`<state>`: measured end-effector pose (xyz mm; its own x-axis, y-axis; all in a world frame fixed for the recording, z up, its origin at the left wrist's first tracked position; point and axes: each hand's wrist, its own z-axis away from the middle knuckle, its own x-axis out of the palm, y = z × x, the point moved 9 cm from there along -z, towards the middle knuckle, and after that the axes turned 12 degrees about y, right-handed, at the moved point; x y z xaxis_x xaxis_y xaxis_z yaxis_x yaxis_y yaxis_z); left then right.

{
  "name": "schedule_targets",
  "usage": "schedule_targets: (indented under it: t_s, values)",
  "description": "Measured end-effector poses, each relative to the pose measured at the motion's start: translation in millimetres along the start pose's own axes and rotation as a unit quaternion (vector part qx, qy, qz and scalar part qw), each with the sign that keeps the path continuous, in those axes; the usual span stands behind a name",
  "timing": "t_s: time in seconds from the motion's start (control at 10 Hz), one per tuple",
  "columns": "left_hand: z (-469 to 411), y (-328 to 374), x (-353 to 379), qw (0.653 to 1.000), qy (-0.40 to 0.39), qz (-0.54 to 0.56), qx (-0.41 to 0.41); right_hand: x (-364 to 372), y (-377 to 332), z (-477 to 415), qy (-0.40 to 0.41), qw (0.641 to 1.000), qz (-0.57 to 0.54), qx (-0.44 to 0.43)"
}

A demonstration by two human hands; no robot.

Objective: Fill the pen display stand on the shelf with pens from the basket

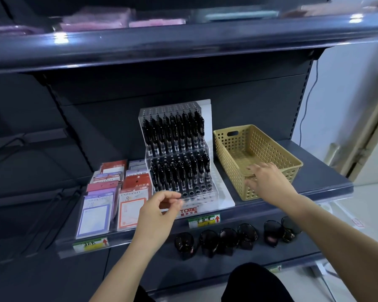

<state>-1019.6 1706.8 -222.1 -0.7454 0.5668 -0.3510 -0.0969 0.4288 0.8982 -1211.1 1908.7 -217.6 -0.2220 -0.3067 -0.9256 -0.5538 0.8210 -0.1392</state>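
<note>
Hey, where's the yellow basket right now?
The basket sits right of centre in the head view, on the shelf directly right of the pen display stand; the right hand grips its near rim.

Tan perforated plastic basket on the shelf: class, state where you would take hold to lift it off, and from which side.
Grip the rim of the near short wall of the tan perforated plastic basket, from the front, thumb inside, fingers outside, where the right hand seems to pinch it. It stands upright, open-topped, that end nearest the edge of the shelf.
</note>
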Motion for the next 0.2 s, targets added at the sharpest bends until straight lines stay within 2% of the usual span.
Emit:
schedule_targets:
  t_s: [0.2]
  values:
    - [-9, 29, -27, 0.997, 0.021, -0.021, 0.068, -41, -27, 6, 0.038, 0.997, -0.065, -0.018]
